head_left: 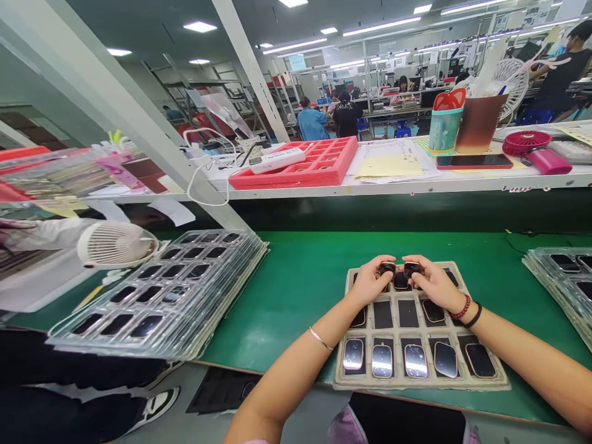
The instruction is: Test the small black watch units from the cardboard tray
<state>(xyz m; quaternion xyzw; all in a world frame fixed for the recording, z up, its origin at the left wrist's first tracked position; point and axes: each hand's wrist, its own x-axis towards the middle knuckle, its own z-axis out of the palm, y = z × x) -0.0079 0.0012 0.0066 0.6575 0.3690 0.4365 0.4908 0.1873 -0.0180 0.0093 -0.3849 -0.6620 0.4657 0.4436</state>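
Note:
My left hand [370, 281] pinches a strapless smartwatch [387, 267] with a dark face and gold-coloured rim. A second smartwatch [411, 269] of the same kind is between the thumb and fingers of my right hand [437, 283]. Both hands are side by side over the far row of a beige moulded tray [419, 383]. Between them another watch [401, 281] lies in its pocket. Watches fill the near row, among them a dark-faced one [445, 359]. Two middle-row pockets show only dark lining [407, 313]. My hands and wrists cover parts of the far and middle rows.
Left on the green table [296, 277] is a stack of clear plastic trays [208, 302] with dark screens; another stack [555, 277] stands right. A white fan [115, 245] is beyond the left stack. The shelf ahead holds a red foam tray [296, 179] and a phone [475, 161].

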